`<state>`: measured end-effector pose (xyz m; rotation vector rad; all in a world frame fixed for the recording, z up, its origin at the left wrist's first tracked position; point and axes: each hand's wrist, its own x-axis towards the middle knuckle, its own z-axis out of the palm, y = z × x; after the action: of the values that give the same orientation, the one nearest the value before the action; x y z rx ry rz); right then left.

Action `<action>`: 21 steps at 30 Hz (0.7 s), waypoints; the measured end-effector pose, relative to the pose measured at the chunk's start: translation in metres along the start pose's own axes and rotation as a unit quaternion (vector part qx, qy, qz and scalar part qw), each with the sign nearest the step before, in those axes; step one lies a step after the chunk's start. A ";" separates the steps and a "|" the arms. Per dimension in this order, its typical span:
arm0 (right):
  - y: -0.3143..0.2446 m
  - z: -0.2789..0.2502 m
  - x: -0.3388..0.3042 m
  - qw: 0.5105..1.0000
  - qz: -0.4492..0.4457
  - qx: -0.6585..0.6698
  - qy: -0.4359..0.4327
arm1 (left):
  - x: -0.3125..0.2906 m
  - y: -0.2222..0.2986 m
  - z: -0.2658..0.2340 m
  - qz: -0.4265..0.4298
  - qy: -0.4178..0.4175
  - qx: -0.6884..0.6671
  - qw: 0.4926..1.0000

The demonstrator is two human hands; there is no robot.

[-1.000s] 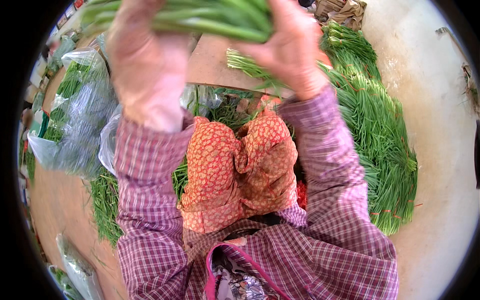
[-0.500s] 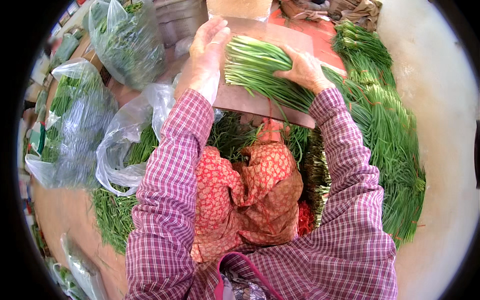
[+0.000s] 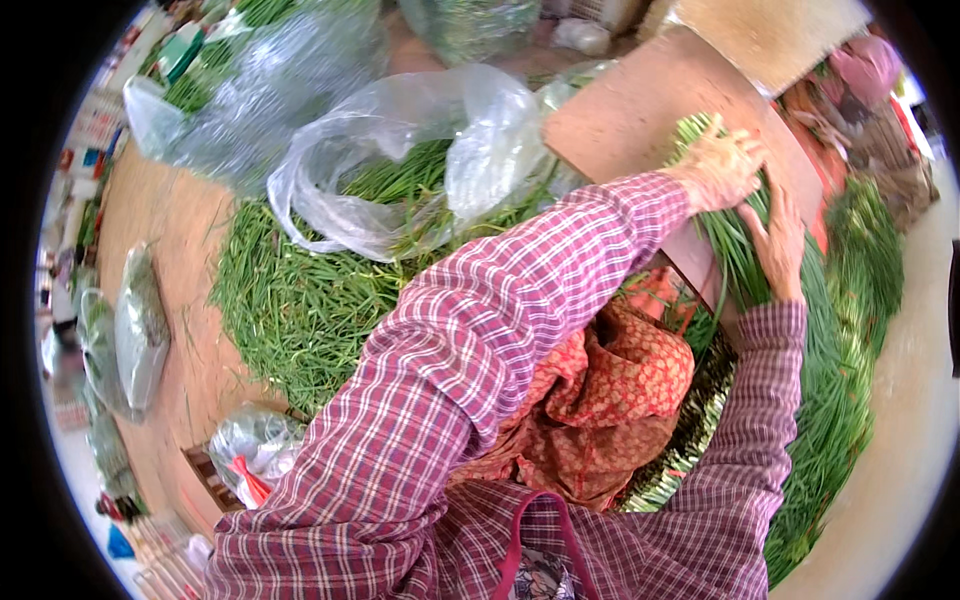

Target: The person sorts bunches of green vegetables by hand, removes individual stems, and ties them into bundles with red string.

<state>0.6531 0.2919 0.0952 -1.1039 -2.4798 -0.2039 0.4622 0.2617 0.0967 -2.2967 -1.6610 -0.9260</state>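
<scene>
A bundle of garlic chives (image 3: 737, 262) lies across a brownish board (image 3: 625, 110), its pale cut ends pointing away from me. My left hand (image 3: 722, 168) lies over the bundle near those ends, fingers bent round it and partly blurred. Just nearer to me, my right hand (image 3: 782, 238) holds the same bundle from the right side, thumb on top and fingers along the stalks. The leafy ends trail off the board's near edge. Part of the bundle is hidden beneath both hands.
Long rows of tied chives (image 3: 850, 320) lie to the right. An open clear plastic bag (image 3: 490, 150) sits on a heap of loose greens (image 3: 290, 300) at left. Filled bags (image 3: 290, 90) stand beyond. A cardboard-coloured slab (image 3: 765, 35) rises behind the board. Patterned red cloth (image 3: 630, 385) covers my knees.
My left hand, open and apart from the chives before, has moved right onto the bundle. The right hand still holds it. The view has swung left, so the board sits farther right.
</scene>
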 end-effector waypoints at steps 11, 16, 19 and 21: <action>-0.126 -0.088 0.050 0.982 -0.103 0.158 -0.009 | -0.255 -0.118 -0.148 -0.289 0.147 -0.154 0.933; -0.288 -0.018 0.078 0.856 -0.267 0.335 -0.290 | -0.394 -0.210 -0.137 -0.373 -0.037 0.144 0.916; -0.352 0.055 0.086 0.771 -0.302 0.386 -0.407 | -0.396 -0.226 -0.128 -0.441 -0.252 0.161 0.846; -0.385 0.104 0.087 0.769 -0.314 0.397 -0.392 | -0.414 -0.230 -0.130 -0.504 -0.397 0.125 0.757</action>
<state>0.2848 0.1215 0.0516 0.0931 -2.9945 1.2616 0.1248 -0.0457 -0.0843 -1.5227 -3.2248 0.3664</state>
